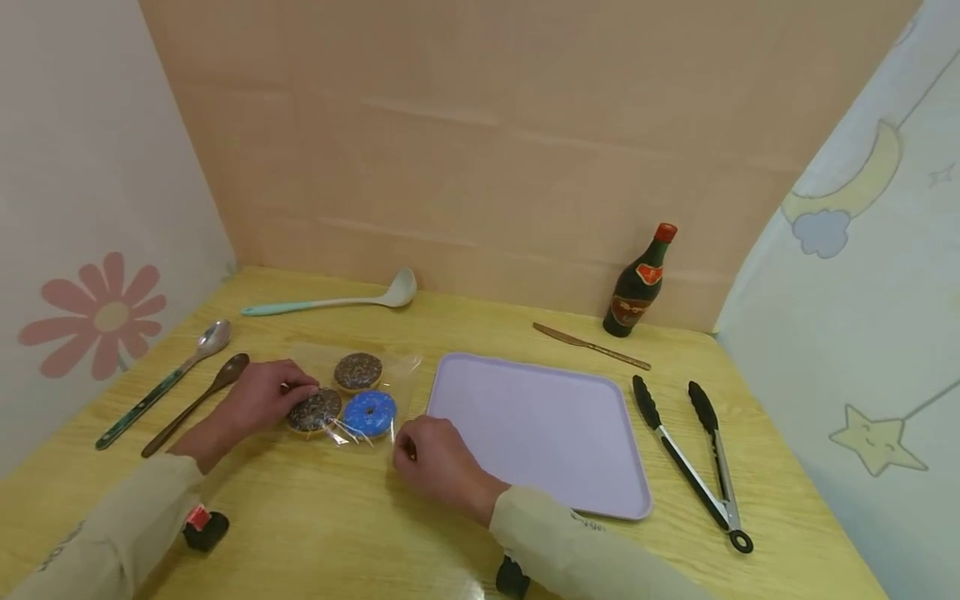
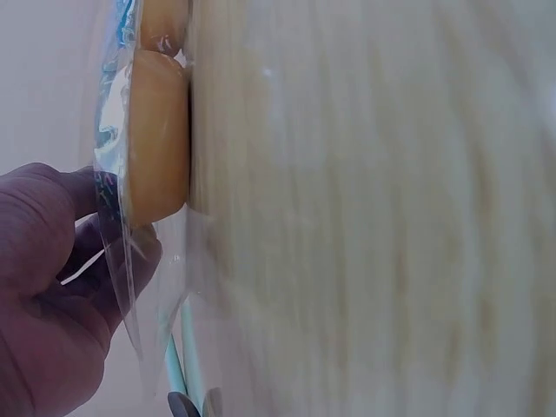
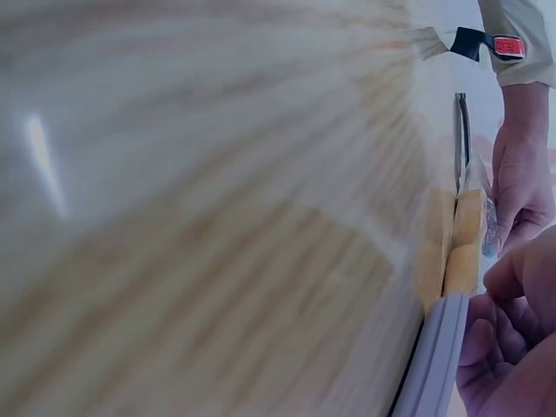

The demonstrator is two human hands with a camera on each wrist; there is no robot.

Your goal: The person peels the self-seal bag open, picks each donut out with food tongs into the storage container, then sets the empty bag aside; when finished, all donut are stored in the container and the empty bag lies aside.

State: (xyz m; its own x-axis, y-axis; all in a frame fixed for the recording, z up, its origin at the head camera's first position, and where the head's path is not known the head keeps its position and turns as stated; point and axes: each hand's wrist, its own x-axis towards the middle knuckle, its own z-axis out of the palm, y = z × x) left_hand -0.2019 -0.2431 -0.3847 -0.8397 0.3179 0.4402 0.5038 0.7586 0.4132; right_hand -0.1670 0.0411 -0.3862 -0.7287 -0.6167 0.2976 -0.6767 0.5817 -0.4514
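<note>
A clear plastic bag (image 1: 401, 379) holds three toy donuts: a brown one (image 1: 358, 372) at the back, a second brown one (image 1: 315, 411) at the left, and a blue one (image 1: 370, 413) at the right. My left hand (image 1: 262, 396) grips the bag's left side, the thumb on the left brown donut. In the left wrist view, the left fingers (image 2: 122, 269) bend round the bag's edge below a donut's tan side (image 2: 158, 139). My right hand (image 1: 438, 462) pinches the bag's right edge with curled fingers, beside the lilac tray (image 1: 540, 433); its fingertips are partly hidden.
Left of the bag lie a metal spoon (image 1: 172, 379) and a wooden spoon (image 1: 198, 404). Behind it is a ladle (image 1: 345, 300). A knife (image 1: 588, 344) and a dark bottle (image 1: 637, 287) are at the back right, and tongs (image 1: 693, 475) lie right of the tray.
</note>
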